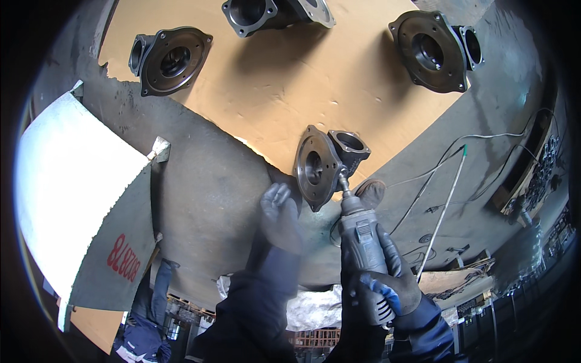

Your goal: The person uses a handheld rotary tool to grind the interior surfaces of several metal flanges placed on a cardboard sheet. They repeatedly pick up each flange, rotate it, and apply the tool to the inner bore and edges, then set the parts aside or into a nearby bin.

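Right hand [387, 281], gloved, wrapped tight around a grey handheld grinder [362, 239]; tool tip touching the edge of a dark flanged metal casting [319, 166]; casting stands on edge at the rim of a brown cardboard sheet [290, 78] on the grey surface [206, 193]. Left hand [279, 212], gloved, fingers loosely spread, resting against the casting's left side; three similar castings lie farther back on the cardboard, well apart; white sheet [66, 181] to the left; cables [484, 136] to the right.
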Action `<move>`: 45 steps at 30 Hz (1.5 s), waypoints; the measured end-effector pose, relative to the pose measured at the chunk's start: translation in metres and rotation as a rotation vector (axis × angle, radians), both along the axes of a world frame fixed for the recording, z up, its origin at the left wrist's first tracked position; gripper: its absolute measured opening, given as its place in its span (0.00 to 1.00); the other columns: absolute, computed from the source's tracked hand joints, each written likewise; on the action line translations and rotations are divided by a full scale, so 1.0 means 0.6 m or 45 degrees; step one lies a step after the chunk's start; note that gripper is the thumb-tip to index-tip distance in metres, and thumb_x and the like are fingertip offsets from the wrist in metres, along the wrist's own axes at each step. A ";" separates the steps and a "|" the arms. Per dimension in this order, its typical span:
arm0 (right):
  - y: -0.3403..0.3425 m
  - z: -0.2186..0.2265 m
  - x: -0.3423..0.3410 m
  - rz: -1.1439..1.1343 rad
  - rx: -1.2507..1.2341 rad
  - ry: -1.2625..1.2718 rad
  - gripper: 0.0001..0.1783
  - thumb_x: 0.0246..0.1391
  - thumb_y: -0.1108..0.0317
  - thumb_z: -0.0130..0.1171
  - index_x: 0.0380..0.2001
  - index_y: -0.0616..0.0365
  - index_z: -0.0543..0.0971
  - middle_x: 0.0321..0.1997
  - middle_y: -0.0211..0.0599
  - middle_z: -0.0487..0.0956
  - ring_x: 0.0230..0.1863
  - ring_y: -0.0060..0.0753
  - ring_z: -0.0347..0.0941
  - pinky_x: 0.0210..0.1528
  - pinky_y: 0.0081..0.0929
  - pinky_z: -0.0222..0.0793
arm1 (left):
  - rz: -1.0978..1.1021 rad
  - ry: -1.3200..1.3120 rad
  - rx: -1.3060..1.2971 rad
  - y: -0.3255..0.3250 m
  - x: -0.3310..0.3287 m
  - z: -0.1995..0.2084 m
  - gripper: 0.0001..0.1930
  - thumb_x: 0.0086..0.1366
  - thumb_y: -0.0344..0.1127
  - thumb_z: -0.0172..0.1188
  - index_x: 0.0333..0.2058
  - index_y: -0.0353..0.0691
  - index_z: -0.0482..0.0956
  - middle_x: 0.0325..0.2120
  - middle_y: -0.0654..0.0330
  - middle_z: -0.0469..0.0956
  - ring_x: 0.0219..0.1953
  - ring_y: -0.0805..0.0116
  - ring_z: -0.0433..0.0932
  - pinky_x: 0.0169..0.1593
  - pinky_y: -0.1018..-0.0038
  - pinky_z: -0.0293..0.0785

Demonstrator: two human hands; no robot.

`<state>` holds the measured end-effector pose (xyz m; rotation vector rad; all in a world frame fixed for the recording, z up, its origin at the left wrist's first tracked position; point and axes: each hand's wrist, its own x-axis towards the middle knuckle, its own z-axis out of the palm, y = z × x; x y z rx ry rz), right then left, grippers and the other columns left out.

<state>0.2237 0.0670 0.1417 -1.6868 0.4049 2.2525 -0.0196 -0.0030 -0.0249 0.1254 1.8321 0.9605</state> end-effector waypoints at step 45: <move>-0.212 0.092 0.066 -0.593 -0.195 -0.114 0.59 0.67 0.78 0.58 0.89 0.31 0.39 0.65 0.64 0.77 0.43 0.51 0.83 0.41 0.44 0.86 | -0.935 -0.264 0.017 0.423 0.209 0.021 0.25 0.74 0.35 0.72 0.63 0.41 0.73 0.45 0.64 0.82 0.39 0.75 0.79 0.37 0.79 0.77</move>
